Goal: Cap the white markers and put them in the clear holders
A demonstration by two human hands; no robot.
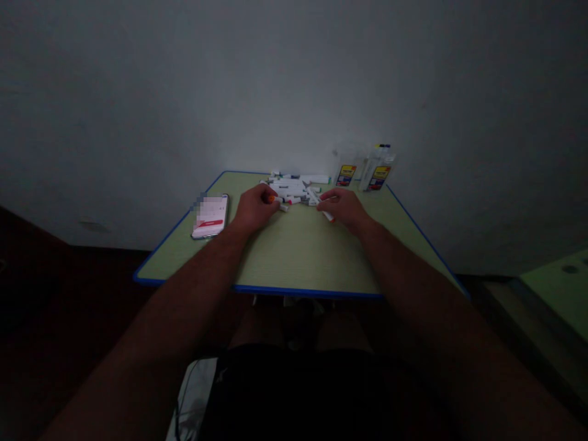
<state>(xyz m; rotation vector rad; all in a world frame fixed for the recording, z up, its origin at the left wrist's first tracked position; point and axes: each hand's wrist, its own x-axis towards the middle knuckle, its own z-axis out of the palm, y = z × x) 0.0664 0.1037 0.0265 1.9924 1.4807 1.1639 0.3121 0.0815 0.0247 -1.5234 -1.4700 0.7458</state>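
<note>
Right-hand fingers (331, 193) pinch a white marker (327, 214) — slim, straight, reddish-ended.

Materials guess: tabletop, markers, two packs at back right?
Tabletop: probably laminate, matte; pale, faintly streaked, blue-edged. Markers: likely smooth plastic; uniform white barrels, coloured ends. Packs: seemingly thin clear plastic, slightly shiny; see-through walls. Dim light leaves finishes uncertain.

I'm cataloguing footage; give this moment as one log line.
left hand: at orange-ended marker, grip unclear; right hand: holding white marker; marker pile: beyond hands; phone: at left; clear packages: beyond right hand
</note>
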